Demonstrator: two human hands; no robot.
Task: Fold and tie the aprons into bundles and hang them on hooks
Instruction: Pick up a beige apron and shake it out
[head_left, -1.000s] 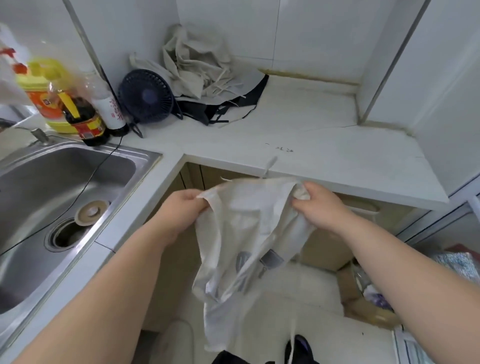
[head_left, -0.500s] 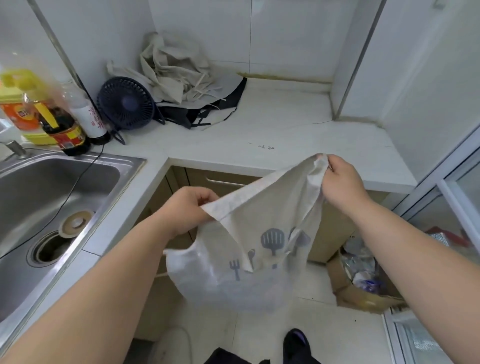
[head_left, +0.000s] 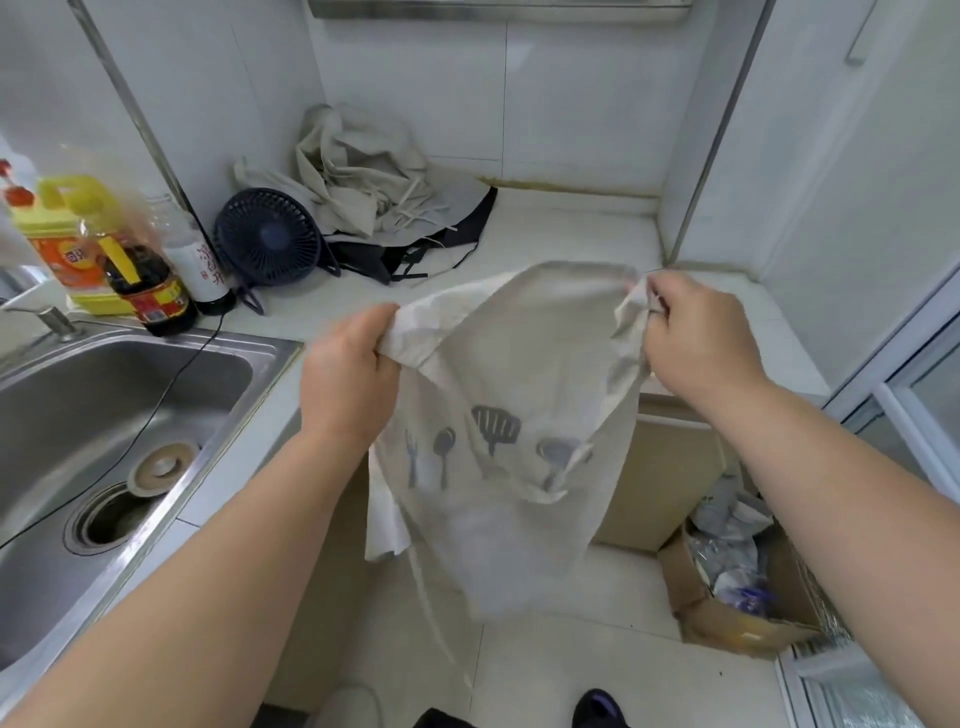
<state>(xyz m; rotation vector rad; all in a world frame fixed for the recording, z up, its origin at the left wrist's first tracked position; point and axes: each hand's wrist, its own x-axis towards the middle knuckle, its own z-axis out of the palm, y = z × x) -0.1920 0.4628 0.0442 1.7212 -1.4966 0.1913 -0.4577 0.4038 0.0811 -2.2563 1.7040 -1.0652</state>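
Apron in hand: we hold a pale beige cloth apron printed with grey kitchen utensils (head_left: 509, 415) in the air at the middle of the view, off the edge of the surface. It hangs unfolded, with a thin tie strap (head_left: 431, 603) trailing toward 6 o'clock.
Left hand: our left hand (head_left: 348, 374) has its fingers curled round a bunched top corner, at 9 o'clock of the apron.
Right hand: our right hand (head_left: 696, 338) pinches the opposite top corner at 2 o'clock. The hands are well apart, with the top edge stretched between them.
Waiting aprons: a crumpled heap of beige cloth aprons (head_left: 358, 171) lies over a black strapped cloth (head_left: 415, 254) at 11 o'clock, on the white stone surface (head_left: 571, 234) and against the tiled wall.
Nearby: a dark blue round desk fan (head_left: 267, 236) stands just beside the heap, a steel sink (head_left: 78, 395) is at 9 o'clock, and a cardboard box of rubbish (head_left: 727, 631) sits on the floor at 4 o'clock.
Done so far: very little, we judge. No tied bundle shows anywhere, and no hook is in view.
Left to do: we judge this apron has yet to be folded, tied with its straps and hung, and the heap after it.
Step in hand: it looks to us like spreading the apron out for a first fold.
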